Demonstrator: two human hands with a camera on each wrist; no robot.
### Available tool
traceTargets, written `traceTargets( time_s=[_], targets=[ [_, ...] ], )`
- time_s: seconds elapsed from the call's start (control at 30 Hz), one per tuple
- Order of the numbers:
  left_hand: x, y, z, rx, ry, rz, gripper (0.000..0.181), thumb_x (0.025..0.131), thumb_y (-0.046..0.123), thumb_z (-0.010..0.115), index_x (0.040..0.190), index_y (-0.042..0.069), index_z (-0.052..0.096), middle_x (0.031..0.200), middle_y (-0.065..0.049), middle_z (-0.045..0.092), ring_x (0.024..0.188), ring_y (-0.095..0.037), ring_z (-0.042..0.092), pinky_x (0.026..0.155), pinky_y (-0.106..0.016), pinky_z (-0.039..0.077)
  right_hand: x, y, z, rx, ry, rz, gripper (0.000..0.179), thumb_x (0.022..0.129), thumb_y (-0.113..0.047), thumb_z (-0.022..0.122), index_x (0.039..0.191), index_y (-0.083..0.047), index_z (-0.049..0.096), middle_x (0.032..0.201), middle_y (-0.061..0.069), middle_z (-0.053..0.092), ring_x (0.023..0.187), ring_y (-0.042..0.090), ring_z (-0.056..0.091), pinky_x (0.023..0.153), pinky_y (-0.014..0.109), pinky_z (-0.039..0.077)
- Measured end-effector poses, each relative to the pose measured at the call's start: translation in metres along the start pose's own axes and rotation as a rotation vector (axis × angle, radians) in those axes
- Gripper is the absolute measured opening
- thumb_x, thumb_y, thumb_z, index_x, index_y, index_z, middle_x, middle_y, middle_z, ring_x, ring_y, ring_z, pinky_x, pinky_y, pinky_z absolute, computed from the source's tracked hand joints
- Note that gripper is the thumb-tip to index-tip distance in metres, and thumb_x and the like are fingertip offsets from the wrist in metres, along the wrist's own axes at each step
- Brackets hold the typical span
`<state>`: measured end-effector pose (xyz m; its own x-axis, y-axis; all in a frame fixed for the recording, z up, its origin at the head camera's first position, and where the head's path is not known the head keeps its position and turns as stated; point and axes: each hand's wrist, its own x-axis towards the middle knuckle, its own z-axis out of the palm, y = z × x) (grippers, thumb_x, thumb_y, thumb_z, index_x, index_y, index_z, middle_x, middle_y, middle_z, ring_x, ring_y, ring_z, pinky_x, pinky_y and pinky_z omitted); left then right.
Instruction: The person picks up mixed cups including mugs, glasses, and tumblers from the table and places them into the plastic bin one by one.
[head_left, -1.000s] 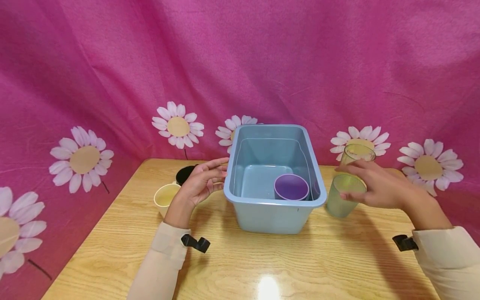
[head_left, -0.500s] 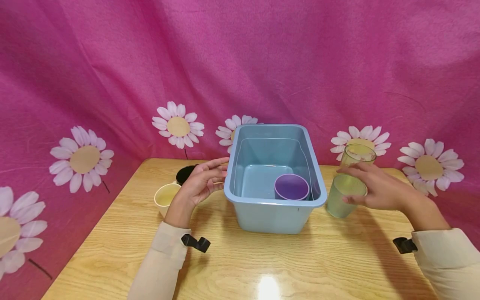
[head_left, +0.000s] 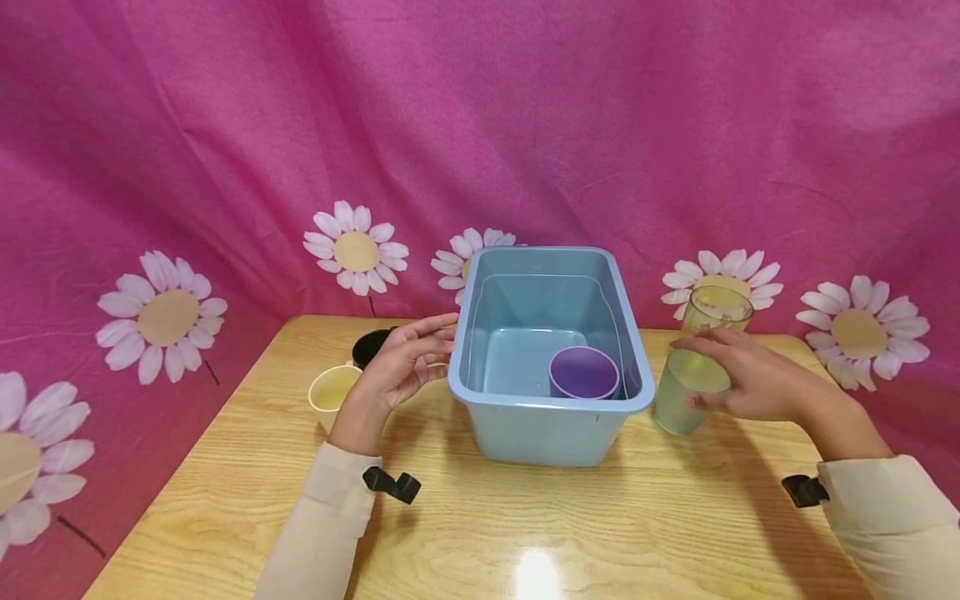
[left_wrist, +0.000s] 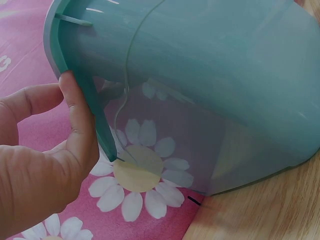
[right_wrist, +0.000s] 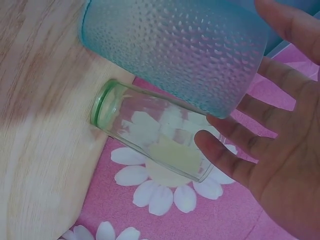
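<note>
Blue tub [head_left: 543, 433] stands upright at the middle of a wooden desk [head_left: 450, 533], seen from the head camera, with a purple cup [head_left: 585, 373] inside it at the near right corner. The two hands are well apart, one on each side of the tub. The left hand [head_left: 397, 367] has its fingers extended and loosely bent at the tub's left rim. Beside that hand are a cream cup [head_left: 330, 396] and, farther back, a black cup [head_left: 367, 350] partly hidden by it. The right hand [head_left: 772, 379] is spread over the mouth of a frosted cup [head_left: 678, 408], just right of the tub; a clear glass [head_left: 716, 308] stands behind it. Pink cloth [head_left: 480, 125] printed with white daisies hangs behind the desk.

From the left wrist, a fingertip of the left hand rests against the tub's rim, without a firm grip.

From the right wrist, the frosted cup shows a pebbled surface, with the clear glass near it. The right hand's thumb lies to one side of the cup's mouth, its other fingers spread out across from it. Whether they touch the cup, I cannot tell.
</note>
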<state>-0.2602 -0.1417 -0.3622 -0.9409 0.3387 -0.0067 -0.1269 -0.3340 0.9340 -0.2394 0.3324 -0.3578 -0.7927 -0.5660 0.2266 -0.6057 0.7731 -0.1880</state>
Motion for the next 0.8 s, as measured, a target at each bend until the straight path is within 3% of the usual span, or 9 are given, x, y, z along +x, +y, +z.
traceTargets(
  time_s=[0.47, 0.8],
  targets=[
    [0.0013, -0.0006, 0.0005, 0.01, 0.005, -0.002, 0.052, 0.098, -0.005, 0.054, 0.149, -0.004, 0.045, 0.109, -0.009, 0.068, 0.081, -0.017, 0.071, 0.076, -0.03, 0.061, 0.0014, -0.0008, 0.0028, 0.003, -0.032, 0.024, 0.07, 0.081, -0.037, 0.087, 0.139, -0.009, 0.061, 0.135, 0.024, 0.056, 0.123, 0.047, 0.053, 0.098, 0.071, 0.042],
    [-0.0019, 0.0005, 0.003, 0.014, 0.006, -0.001, 0.051, 0.099, -0.005, 0.053, 0.149, -0.004, 0.045, 0.111, -0.009, 0.068, 0.082, -0.017, 0.071, 0.077, -0.031, 0.061, 0.0019, 0.0046, 0.0064, 0.002, -0.014, -0.016, 0.068, 0.078, -0.03, 0.088, 0.137, -0.008, 0.061, 0.129, 0.021, 0.059, 0.12, 0.043, 0.055, 0.097, 0.07, 0.042]
  ],
)
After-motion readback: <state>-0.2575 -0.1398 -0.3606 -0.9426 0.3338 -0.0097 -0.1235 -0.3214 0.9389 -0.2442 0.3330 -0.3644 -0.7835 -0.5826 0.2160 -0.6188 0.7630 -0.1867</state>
